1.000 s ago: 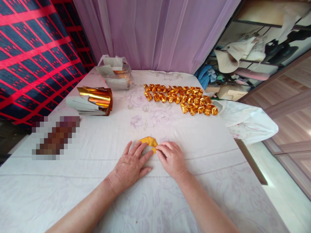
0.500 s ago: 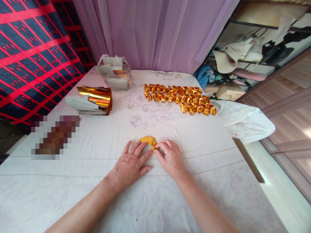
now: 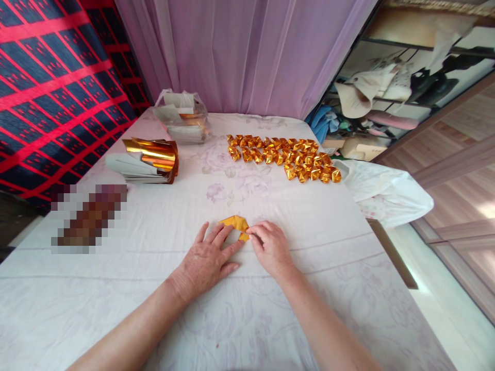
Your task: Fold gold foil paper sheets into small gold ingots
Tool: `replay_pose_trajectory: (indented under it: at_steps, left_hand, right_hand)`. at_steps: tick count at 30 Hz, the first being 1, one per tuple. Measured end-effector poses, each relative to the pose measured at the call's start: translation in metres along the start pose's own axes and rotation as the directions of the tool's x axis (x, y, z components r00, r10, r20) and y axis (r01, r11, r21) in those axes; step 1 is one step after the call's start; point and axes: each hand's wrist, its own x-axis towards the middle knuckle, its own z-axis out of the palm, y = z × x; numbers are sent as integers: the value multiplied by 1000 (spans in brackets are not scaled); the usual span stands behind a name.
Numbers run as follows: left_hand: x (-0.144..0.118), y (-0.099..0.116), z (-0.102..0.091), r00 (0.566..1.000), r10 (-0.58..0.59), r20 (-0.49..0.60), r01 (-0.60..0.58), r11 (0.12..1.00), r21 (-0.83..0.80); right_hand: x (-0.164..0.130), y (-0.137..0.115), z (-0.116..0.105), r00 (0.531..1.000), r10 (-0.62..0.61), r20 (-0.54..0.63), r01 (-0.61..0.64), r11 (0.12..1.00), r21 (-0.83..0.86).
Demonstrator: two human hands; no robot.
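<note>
A partly folded sheet of gold foil paper [image 3: 236, 222] lies flat on the cloth-covered table, its lower left covered by fingers. My left hand [image 3: 204, 263] rests over it with the fingers spread, the fingertips pressing on the paper. At the paper's right end, my right hand [image 3: 271, 247] pinches the edge between thumb and forefinger. Beyond both hands, several folded gold foil pieces [image 3: 286, 154] stand in rows toward the back right.
A curled stack of gold foil sheets [image 3: 154, 162] sits at the left, with a clear plastic bag of more sheets [image 3: 185, 118] behind it. A pixelated patch [image 3: 91, 219] hides something at the left edge. A white plastic bag [image 3: 390, 193] hangs at the table's right side.
The right end of the gold paper, folded up at my right fingertips before, now lies flatter. My right hand has shifted slightly; my left hand stays almost in place.
</note>
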Motion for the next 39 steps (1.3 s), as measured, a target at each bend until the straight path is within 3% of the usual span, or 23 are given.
replay_pose_trajectory:
  at_steps: [17,26,31,39]
  left_hand:
    - [-2,-32,-6,988,142,62,-134,983,-123]
    - [-5,-36,-4,995,92,-34,-98,936,-337]
    - [-5,-30,-1,989,122,-79,-139,954,-266]
    - [-4,-27,0,989,125,-78,-139,967,-212]
  right_hand:
    - [1,1,0,1000,-2,-2,2,999,32]
    - [0,-7,1,1000,25,0,-25,999,-44]
    - [1,-13,3,996,85,4,-84,990,-115]
    - [2,1,1,1000,22,13,-22,999,45]
